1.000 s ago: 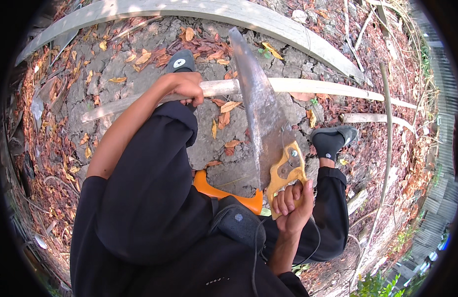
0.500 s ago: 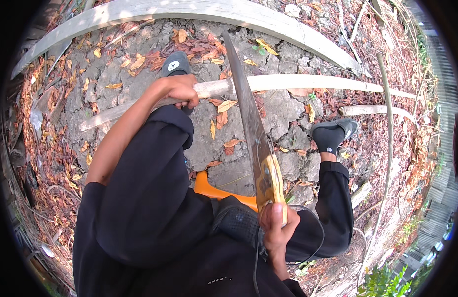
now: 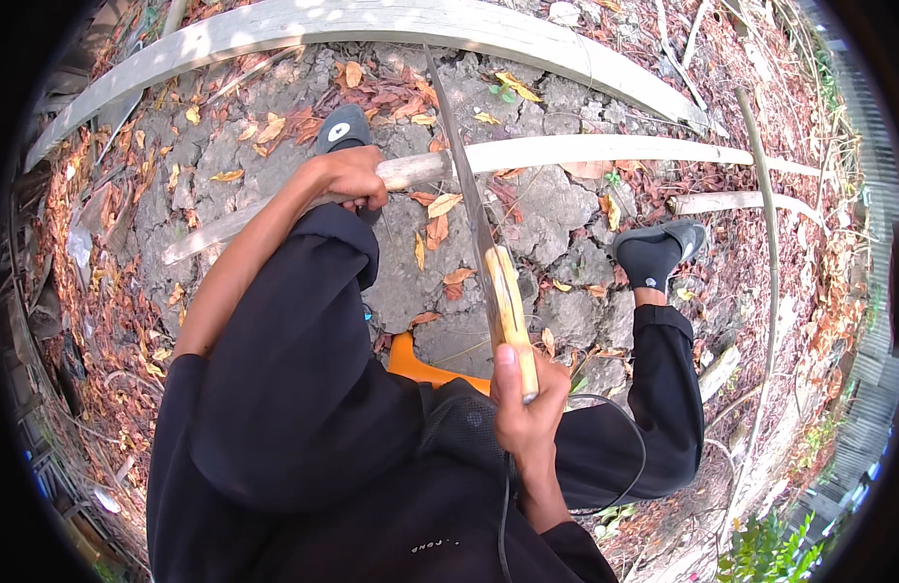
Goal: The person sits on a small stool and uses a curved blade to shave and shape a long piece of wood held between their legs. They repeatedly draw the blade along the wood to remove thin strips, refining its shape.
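My right hand (image 3: 530, 403) is wrapped round the yellowish wooden handle of a handsaw (image 3: 474, 209). The long dark blade points away from me and stands nearly edge-on. It crosses a pale wooden pole (image 3: 605, 149) where the greyish part meets the whiter part; whether the teeth have cut into it cannot be seen. My left hand (image 3: 357, 175) grips the greyish part of the pole, just left of the blade, beside my raised left knee. The pole's greyish end slants down to the left behind my forearm.
A long grey beam (image 3: 304, 21) lies across the far side. To the right are a short piece of wood (image 3: 721, 201) and a thin upright-looking stick (image 3: 768, 243). Something orange (image 3: 425, 369) sits beneath me. Dry leaves cover the cracked earth around my feet.
The saw has slid forward and a little left with my right hand, and its blade has turned from showing its flat side to nearly edge-on. My left hand keeps its grip on the pole.
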A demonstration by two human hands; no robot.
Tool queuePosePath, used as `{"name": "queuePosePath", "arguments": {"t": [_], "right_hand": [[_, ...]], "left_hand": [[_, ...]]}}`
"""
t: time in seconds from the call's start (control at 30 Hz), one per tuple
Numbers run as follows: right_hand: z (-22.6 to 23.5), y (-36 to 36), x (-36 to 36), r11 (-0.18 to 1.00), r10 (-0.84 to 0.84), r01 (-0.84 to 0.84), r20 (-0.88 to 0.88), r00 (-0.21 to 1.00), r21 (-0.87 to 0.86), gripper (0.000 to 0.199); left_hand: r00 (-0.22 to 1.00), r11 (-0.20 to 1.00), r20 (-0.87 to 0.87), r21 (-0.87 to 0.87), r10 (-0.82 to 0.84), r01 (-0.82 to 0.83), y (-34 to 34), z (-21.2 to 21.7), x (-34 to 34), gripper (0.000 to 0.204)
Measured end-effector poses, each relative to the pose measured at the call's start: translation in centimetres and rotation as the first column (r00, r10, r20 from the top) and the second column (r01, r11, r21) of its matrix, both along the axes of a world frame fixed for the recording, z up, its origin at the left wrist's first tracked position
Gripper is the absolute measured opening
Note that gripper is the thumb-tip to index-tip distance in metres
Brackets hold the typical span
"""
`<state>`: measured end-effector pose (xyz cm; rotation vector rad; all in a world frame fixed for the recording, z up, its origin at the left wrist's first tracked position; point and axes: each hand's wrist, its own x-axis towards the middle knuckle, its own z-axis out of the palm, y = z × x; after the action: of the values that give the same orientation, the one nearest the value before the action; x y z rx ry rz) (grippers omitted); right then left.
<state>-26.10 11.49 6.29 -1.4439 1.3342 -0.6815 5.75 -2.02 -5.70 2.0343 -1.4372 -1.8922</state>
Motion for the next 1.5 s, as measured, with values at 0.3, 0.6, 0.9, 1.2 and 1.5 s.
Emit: {"name": "queuePosePath", "arguments": {"t": [0.3, 0.6, 0.9, 1.2, 1.5], "right_hand": [[-1.0, 0.4, -1.9, 0.996, -0.075, 0.069, 0.113, 0.991, 0.062, 0.049], [-3.2, 2.1, -3.0, 0.998, -0.028, 0.030, 0.033, 0.999, -0.056, 0.049], [-2.9, 2.1, -1.4, 0.988, 0.008, -0.007, 0.006, 1.000, -0.157, 0.043], [-1.8, 4.0, -3.4, 0.987, -0.159, 0.148, 0.233, 0.959, 0.064, 0.049], [-1.3, 4.6, -3.0, 0.981, -0.187, 0.163, 0.291, 0.938, 0.106, 0.049]], "left_hand": [[0.999, 1.000, 0.030, -0.021, -0.021, 0.021, -0.2, 0.1, -0.3, 0.013], [0.999, 1.000, -0.013, 0.004, -0.031, 0.031, -0.5, -0.4, -0.6, 0.012], [1.000, 1.000, 0.030, -0.021, -0.007, 0.008, -0.1, 0.0, -0.3, 0.011], [0.998, 0.998, 0.001, -0.033, -0.056, 0.056, -0.8, 0.4, -0.5, 0.013], [0.998, 0.997, -0.004, -0.061, -0.055, 0.055, -0.1, 0.4, -0.3, 0.011]]}}
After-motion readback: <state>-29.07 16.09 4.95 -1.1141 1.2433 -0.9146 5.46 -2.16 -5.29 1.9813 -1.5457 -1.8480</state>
